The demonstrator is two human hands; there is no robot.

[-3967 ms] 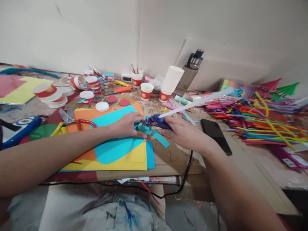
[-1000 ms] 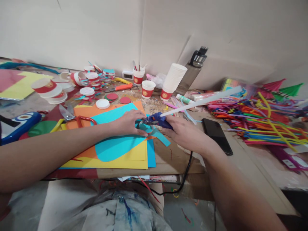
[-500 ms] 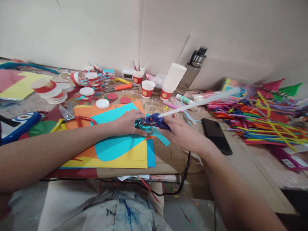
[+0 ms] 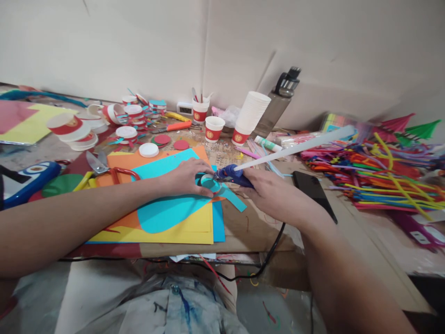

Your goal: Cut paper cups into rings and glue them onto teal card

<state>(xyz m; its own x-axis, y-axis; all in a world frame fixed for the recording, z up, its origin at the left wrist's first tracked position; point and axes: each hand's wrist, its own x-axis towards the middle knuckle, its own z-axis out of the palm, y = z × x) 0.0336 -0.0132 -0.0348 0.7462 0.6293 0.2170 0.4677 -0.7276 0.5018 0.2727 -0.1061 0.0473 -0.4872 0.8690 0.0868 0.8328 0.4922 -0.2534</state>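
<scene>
My left hand (image 4: 193, 177) is closed round a small round piece topped with a turquoise disc (image 4: 209, 183), above the sheets of coloured paper. From that piece a turquoise paper strip (image 4: 234, 198) sticks out to the right. A blue glue gun (image 4: 231, 174) is in my right hand (image 4: 273, 195), its nozzle close against the disc's right edge; I cannot tell whether they touch. A long white glue stick (image 4: 299, 147) juts from its back, up to the right. Under my left hand lie turquoise paper (image 4: 167, 215) and yellow paper (image 4: 194, 227).
Red-handled scissors (image 4: 114, 174) lie left of the papers. Behind stand several paper cups (image 4: 214, 129) and a grey bottle (image 4: 274, 109). A black phone (image 4: 314, 192) and many pipe cleaners (image 4: 382, 181) lie to the right. The black cord (image 4: 274, 248) hangs over the table's front edge.
My right hand has drawn the glue gun slightly to the right, so more of the turquoise disc shows. My left hand keeps its hold in nearly the same place.
</scene>
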